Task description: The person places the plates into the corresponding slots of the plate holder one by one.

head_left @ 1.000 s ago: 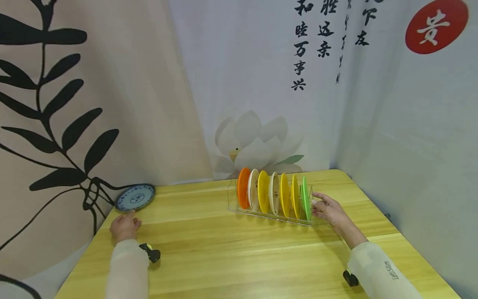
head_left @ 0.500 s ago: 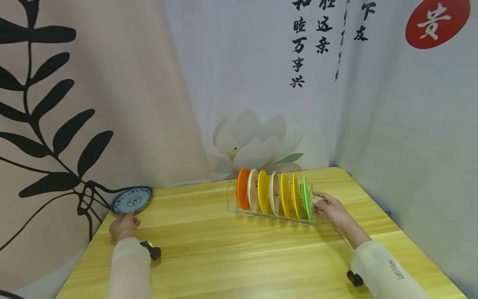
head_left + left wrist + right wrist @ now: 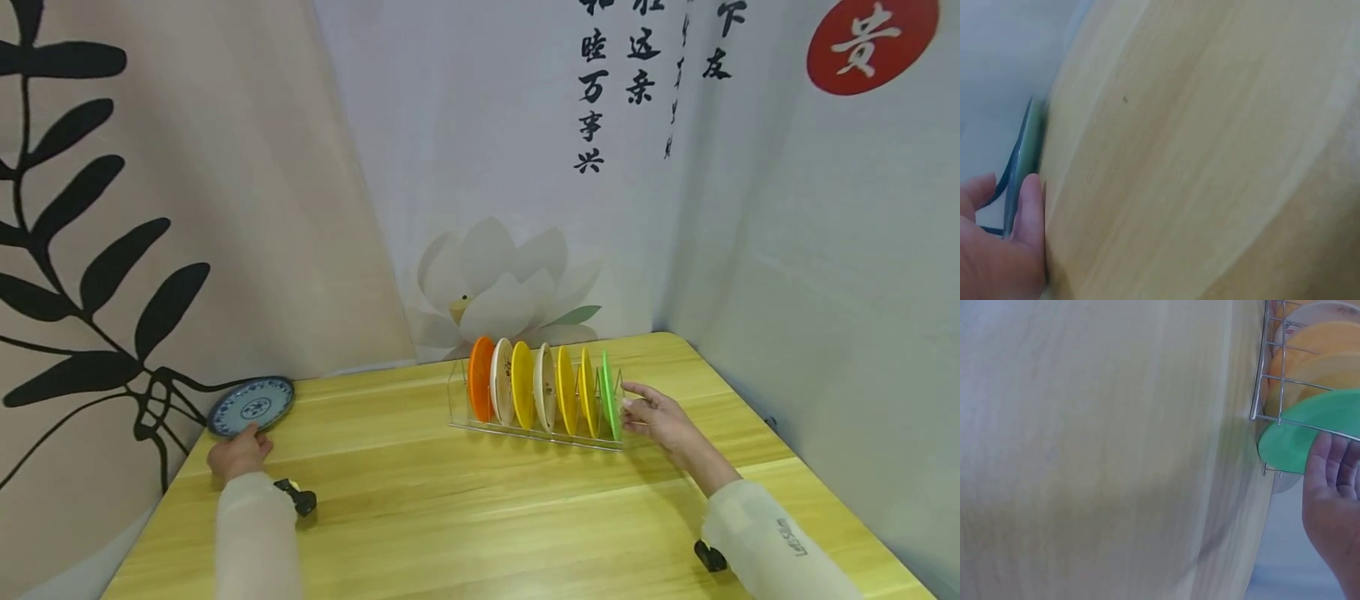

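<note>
My left hand [image 3: 240, 455] pinches the near rim of a blue-and-white patterned plate [image 3: 251, 407] at the table's far left corner. In the left wrist view that plate [image 3: 1020, 159] appears edge-on, between the thumb and the fingers. My right hand [image 3: 660, 425] is at the right end of a wire plate rack [image 3: 573, 442], its fingers touching the end wire beside a green plate [image 3: 609, 398]. The right wrist view has the fingertips in front of the green plate [image 3: 1297, 434], at the rack's wire [image 3: 1325, 430]. An orange plate [image 3: 481, 379] stands at the rack's left end.
Several yellow and cream plates stand upright between the orange and green ones, such as a cream plate [image 3: 502, 381]. A wooden table [image 3: 420, 517] lies beneath everything. Printed curtains [image 3: 495, 167] hang behind and to the right. Small black devices [image 3: 300, 498] sit by both sleeves.
The left hand and the blue-and-white plate appear slightly further left, while the whole head view has shifted a little. The right hand stays at the rack's end.
</note>
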`<state>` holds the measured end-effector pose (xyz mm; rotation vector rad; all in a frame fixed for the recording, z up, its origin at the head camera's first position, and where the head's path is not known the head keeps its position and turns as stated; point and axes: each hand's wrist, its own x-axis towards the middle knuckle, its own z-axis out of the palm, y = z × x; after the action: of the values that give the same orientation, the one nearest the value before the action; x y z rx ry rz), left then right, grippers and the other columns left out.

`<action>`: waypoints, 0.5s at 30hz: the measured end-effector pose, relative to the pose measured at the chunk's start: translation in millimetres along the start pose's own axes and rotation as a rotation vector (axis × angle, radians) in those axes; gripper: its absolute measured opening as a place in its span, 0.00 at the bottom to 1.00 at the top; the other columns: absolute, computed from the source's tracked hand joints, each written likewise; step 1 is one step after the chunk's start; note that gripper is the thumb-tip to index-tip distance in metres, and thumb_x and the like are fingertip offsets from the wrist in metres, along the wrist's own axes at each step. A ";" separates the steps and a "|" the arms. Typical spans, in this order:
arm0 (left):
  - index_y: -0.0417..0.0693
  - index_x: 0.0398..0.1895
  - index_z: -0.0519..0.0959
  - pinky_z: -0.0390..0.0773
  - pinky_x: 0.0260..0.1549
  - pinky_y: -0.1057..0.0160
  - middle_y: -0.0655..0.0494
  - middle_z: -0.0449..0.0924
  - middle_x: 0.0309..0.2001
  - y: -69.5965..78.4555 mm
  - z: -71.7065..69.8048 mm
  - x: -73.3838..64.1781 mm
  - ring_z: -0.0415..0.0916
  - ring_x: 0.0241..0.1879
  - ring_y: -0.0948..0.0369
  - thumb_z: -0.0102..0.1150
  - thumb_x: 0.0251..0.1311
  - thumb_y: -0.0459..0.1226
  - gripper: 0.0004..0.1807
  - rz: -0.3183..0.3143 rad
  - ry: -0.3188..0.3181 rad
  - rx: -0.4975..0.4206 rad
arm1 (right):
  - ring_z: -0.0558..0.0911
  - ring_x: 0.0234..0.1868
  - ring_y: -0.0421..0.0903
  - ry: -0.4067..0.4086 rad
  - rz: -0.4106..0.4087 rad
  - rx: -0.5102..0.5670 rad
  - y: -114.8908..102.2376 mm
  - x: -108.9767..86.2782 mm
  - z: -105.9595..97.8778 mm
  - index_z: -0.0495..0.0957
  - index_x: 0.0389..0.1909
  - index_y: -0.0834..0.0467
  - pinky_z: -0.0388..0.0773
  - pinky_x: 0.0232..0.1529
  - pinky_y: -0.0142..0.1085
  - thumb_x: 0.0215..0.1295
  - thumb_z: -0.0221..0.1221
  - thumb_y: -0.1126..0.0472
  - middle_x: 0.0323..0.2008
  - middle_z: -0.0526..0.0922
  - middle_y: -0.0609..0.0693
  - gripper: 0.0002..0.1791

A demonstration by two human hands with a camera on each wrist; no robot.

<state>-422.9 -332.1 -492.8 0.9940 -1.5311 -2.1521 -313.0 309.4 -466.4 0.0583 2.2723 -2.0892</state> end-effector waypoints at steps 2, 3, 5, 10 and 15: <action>0.46 0.56 0.69 0.84 0.33 0.68 0.63 0.76 0.22 1.5 1.1 0.4 0.79 0.24 0.69 0.60 0.66 0.33 0.17 -0.014 0.015 -0.004 | 0.77 0.47 0.49 0.001 0.002 -0.003 -0.4 -0.3 0.4 0.49 0.75 0.67 0.75 0.61 0.49 0.78 0.50 0.60 0.45 0.74 0.57 0.33; 0.45 0.57 0.70 0.84 0.32 0.68 0.62 0.76 0.22 2.0 1.7 0.8 0.79 0.24 0.68 0.60 0.66 0.33 0.18 -0.022 0.019 -0.009 | 0.77 0.47 0.49 0.005 0.004 -0.004 -0.5 -0.3 0.5 0.50 0.75 0.67 0.75 0.60 0.48 0.78 0.50 0.60 0.44 0.74 0.57 0.33; 0.45 0.60 0.69 0.84 0.32 0.68 0.62 0.77 0.21 2.6 2.8 2.1 0.79 0.24 0.68 0.60 0.65 0.33 0.21 -0.039 0.030 -0.015 | 0.77 0.46 0.49 0.009 0.008 -0.005 -0.5 -0.4 0.4 0.50 0.76 0.67 0.76 0.60 0.48 0.78 0.50 0.60 0.44 0.74 0.57 0.33; 0.43 0.62 0.70 0.85 0.30 0.67 0.61 0.78 0.19 3.9 5.5 6.5 0.79 0.23 0.67 0.61 0.64 0.31 0.23 -0.068 0.067 -0.050 | 0.77 0.45 0.48 0.008 0.014 -0.011 0.2 -0.2 0.1 0.49 0.76 0.66 0.76 0.59 0.48 0.78 0.50 0.59 0.43 0.74 0.56 0.33; 0.46 0.54 0.72 0.85 0.29 0.67 0.63 0.76 0.18 7.2 4.0 4.4 0.79 0.21 0.67 0.60 0.64 0.31 0.16 -0.068 0.087 0.008 | 0.77 0.46 0.49 0.005 0.003 -0.015 1.0 0.5 1.0 0.50 0.75 0.67 0.76 0.59 0.48 0.78 0.50 0.59 0.42 0.74 0.55 0.33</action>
<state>-429.7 -334.7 -487.0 1.1423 -1.4867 -2.1203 -313.4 308.5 -467.5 0.0664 2.2885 -2.0732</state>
